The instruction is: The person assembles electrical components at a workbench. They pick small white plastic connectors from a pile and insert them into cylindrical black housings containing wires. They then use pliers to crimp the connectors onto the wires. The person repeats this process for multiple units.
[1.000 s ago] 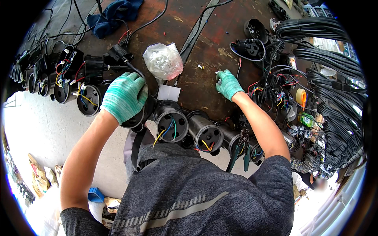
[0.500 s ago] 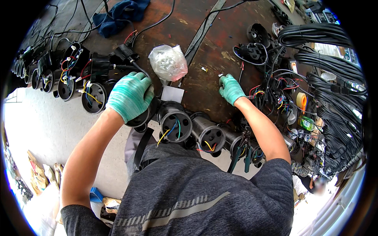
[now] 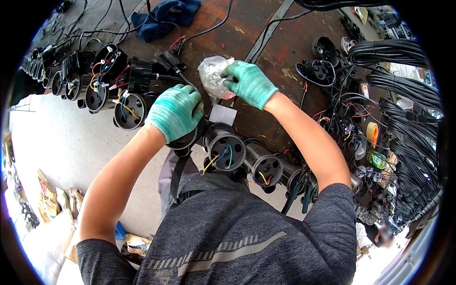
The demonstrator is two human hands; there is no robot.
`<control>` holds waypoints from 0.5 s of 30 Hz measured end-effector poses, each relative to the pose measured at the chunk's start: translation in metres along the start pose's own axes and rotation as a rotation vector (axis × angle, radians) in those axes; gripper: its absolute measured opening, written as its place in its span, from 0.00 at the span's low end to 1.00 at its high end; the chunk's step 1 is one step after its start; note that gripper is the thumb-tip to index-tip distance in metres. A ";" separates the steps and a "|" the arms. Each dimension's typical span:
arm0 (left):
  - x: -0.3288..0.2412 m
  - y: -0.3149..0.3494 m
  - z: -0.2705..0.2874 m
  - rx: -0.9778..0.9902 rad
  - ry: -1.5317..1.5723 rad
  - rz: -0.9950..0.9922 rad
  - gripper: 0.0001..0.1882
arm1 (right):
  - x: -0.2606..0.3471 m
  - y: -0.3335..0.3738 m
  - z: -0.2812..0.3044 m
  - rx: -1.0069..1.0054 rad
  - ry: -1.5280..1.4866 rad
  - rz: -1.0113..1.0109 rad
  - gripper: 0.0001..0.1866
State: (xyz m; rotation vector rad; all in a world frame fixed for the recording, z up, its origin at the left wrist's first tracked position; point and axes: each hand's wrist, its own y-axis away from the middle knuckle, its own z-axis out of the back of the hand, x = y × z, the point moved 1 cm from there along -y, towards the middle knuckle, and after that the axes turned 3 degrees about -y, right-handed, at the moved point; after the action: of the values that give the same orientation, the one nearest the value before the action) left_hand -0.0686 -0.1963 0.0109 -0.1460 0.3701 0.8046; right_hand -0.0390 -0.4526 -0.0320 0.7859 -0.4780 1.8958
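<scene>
My left hand [image 3: 175, 113], in a green-striped glove, is closed round the top of a black cylindrical housing [image 3: 186, 141] at the near table edge. Its fingertips are partly hidden. My right hand [image 3: 251, 84], gloved alike, reaches to the right side of a clear plastic bag [image 3: 212, 78] of small white pieces. Thumb and fingers are bent toward each other at the bag; what lies between the tips is hidden. A white paper slip [image 3: 223, 115] lies just below the bag. Right of the left hand, another black housing [image 3: 227, 153] shows yellow, blue and green wires.
More black housings with wires [image 3: 97, 92] line the edge to the left. Green-handled pliers [image 3: 299, 192] hang by the housings on the right. Coiled black cables [image 3: 387, 52], loose wires and an orange tape roll [image 3: 372, 133] crowd the right side. A blue cloth [image 3: 166, 18] lies at the back.
My right hand has moved left from the bare tabletop, beside a small white piece, to the plastic bag. My left hand stays on the housing. The whole view has shifted slightly.
</scene>
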 end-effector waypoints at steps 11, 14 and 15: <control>0.007 -0.001 -0.001 -0.051 0.230 0.047 0.10 | -0.059 0.017 0.035 -0.068 0.211 -0.221 0.13; 0.021 -0.023 0.008 -0.038 0.237 0.014 0.13 | -0.105 0.033 0.027 0.160 0.332 -0.444 0.13; 0.019 -0.035 0.017 0.010 0.134 -0.034 0.12 | -0.107 0.037 0.020 0.212 0.357 -0.434 0.14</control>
State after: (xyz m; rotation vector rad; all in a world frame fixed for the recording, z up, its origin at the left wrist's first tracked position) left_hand -0.0268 -0.2034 0.0189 -0.1974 0.4970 0.7610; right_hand -0.0336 -0.5498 -0.0923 0.6063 0.1129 1.6393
